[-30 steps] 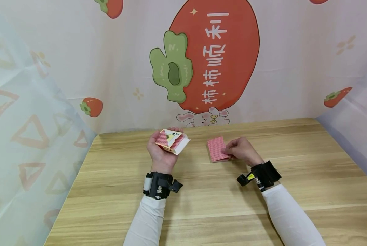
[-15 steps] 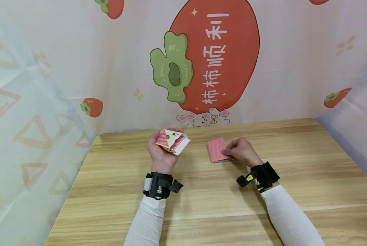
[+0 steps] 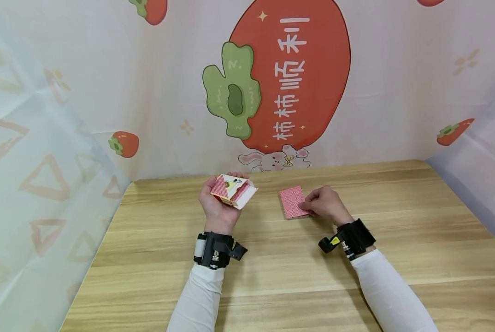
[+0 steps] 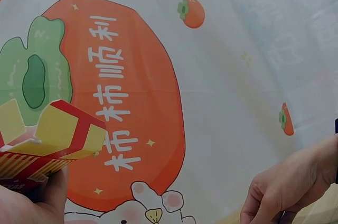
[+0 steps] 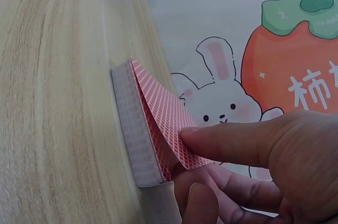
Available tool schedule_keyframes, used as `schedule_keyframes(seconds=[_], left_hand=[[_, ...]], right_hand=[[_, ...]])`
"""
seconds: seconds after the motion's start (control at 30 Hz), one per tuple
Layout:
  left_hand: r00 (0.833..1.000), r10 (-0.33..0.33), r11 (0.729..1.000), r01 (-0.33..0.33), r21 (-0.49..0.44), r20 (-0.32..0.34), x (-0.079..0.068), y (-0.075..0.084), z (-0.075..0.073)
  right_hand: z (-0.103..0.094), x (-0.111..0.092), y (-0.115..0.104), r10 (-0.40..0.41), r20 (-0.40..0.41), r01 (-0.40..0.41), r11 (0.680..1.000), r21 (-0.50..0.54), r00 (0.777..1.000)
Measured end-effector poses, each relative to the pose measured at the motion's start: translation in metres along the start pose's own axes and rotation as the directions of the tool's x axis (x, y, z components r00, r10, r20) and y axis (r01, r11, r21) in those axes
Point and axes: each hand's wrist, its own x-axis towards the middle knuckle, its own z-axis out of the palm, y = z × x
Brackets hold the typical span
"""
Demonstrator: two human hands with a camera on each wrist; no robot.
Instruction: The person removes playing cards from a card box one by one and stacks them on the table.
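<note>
My left hand (image 3: pixel 220 213) holds a red-and-white playing card box (image 3: pixel 230 188) up above the table, its flap standing open toward the right. The left wrist view shows the box's yellow and red flaps (image 4: pixel 59 129) spread apart. To the right lies a deck of playing cards (image 5: pixel 136 134), red-patterned backs up. With thumb and finger, my right hand (image 3: pixel 327 203) pinches the near right corner of the top card (image 5: pixel 163 110). That corner is bent up off the deck, leaving a wedge-shaped gap, while the card's far end still meets the stack.
A wooden table (image 3: pixel 272 276) spreads under both arms. Behind it hangs a pale cloth backdrop (image 3: pixel 168 92) printed with a big orange-red persimmon and a rabbit. Each wrist carries a black strap with a small camera (image 3: pixel 216 250).
Almost nothing moves. The right wrist shifts very slightly to the left, while its fingers stay on the card corner. The left hand and box keep their place.
</note>
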Motion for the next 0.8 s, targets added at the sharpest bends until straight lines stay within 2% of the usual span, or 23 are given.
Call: schedule_keyframes(seconds=[0.23, 0.57, 0.8], left_hand=[[0.999, -0.014, 1.000, 0.013, 0.029, 0.040, 0.0005, -0.0008, 0.0000], [1.000, -0.001, 1.000, 0.001, 0.025, -0.004, 0.0000, -0.0015, 0.0005], [1.000, -0.002, 1.000, 0.002, 0.020, -0.010, -0.0004, -0.0018, 0.0013]], right_hand=[[0.0014, -0.0007, -0.0015, -0.006, -0.019, 0.005, 0.999, -0.036, 1.000], [0.0048, -0.0009, -0.0021, -0.010, -0.055, 0.003, 0.992, -0.126, 0.998], [0.0061, -0.0007, -0.0034, -0.022, -0.068, 0.010, 0.987, -0.161, 0.997]])
